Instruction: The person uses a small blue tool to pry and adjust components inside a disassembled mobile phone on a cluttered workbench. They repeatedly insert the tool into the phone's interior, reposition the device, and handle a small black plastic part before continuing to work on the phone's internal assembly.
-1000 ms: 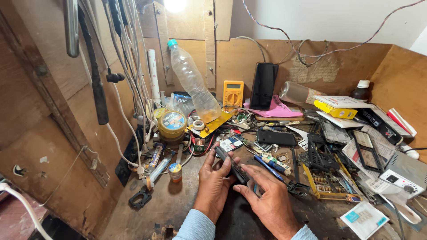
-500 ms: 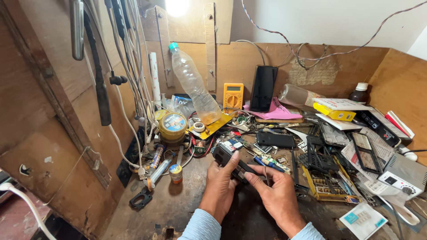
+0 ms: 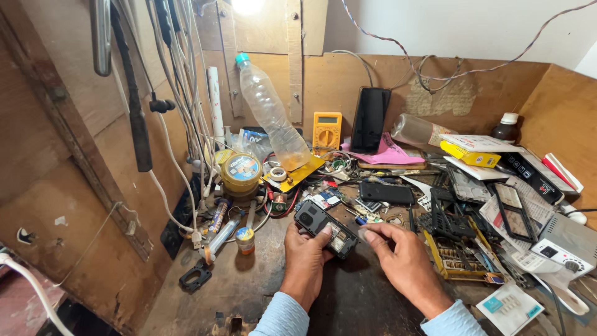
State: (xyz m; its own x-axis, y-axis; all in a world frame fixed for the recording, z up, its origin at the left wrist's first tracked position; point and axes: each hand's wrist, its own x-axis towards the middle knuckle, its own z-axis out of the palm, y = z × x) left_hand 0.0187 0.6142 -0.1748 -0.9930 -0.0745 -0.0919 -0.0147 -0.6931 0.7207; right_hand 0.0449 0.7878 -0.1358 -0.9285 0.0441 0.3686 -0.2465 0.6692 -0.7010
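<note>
My left hand (image 3: 306, 261) grips a small black mobile phone (image 3: 324, 227) with its back cover off, so the inner parts show. The phone lies tilted over the worn wooden bench (image 3: 249, 292), its camera end pointing up-left. My right hand (image 3: 401, 258) reaches in from the right, and its fingertips pinch at the phone's lower right end. Both wrists wear light blue sleeves.
A clear plastic bottle (image 3: 270, 115) leans at the back. Beside it stand a yellow multimeter (image 3: 326, 129) and a black phone (image 3: 369, 118). A round tin (image 3: 241, 171) sits to the left. Circuit boards, phone parts and boxes crowd the right side. Cables hang down the left wall.
Both hands have lifted the phone slightly and turned it. The left thumb now rests on its upper face, and the right fingers have moved to its end.
</note>
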